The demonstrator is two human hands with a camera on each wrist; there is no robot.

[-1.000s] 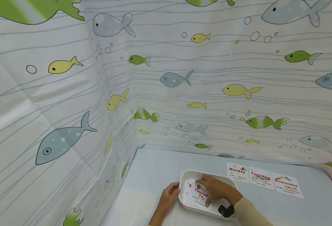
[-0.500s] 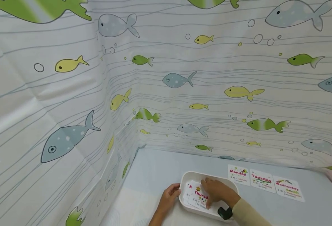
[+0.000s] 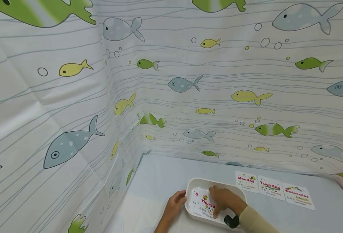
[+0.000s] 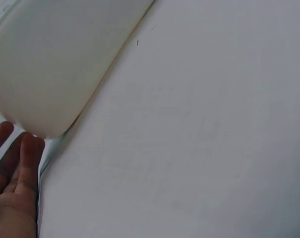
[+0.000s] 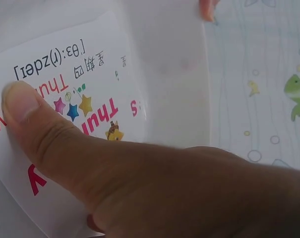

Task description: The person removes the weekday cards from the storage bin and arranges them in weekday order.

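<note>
Slightly rightward across the white tray [image 3: 199, 183], the right hand [image 3: 225, 198] had shifted since a second earlier; its thumb rested on the Thursday card [image 3: 205, 207], which lay inside atop another card, though I could not tell whether its grip had closed, while the left hand's [image 3: 172, 205] relaxed fingertips touched the tray's left end. Beyond, Monday [image 3: 246, 182], Tuesday [image 3: 271, 188] and Wednesday [image 3: 298, 196] cards lay in a row on the counter [image 3: 159, 174], before fish-print wall covering [image 3: 218, 72].

Thursday card [image 3: 207, 207] in a white tray [image 3: 199, 183]
The white card, printed in red and decorated with stars, is laid over a card marked "S" [image 3: 195, 195]; its right part is hidden. Both are contained within the tray's raised, rounded walls.
</note>
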